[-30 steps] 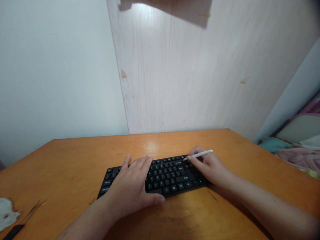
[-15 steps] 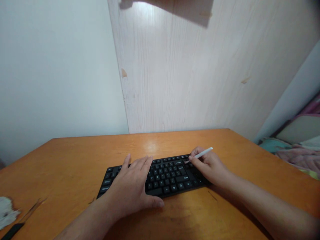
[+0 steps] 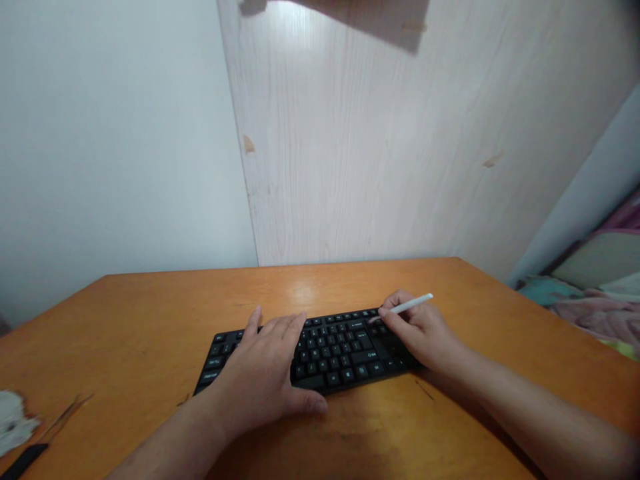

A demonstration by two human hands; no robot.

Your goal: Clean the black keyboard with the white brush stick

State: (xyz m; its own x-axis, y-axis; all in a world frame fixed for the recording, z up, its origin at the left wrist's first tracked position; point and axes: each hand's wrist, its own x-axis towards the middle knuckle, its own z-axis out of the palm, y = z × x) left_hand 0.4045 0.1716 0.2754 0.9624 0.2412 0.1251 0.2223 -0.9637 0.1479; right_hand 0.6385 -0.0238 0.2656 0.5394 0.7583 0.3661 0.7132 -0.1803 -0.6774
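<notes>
A black keyboard (image 3: 345,350) is set in the middle of the orange surface (image 3: 150,313), nearer its front edge. A thin white pen (image 3: 413,304) is pinched by the fingers (image 3: 395,315) of the right hand (image 3: 423,333), and its tip is held at the top keys. Whether a key is touched cannot be told. The pen is tipped a bit more to the right than a moment ago. The left hand (image 3: 260,377) is laid flat on the left keys, with its fingers spread apart. A white scrap (image 3: 13,420) and a black stick (image 3: 23,462) lie at the front left corner.
</notes>
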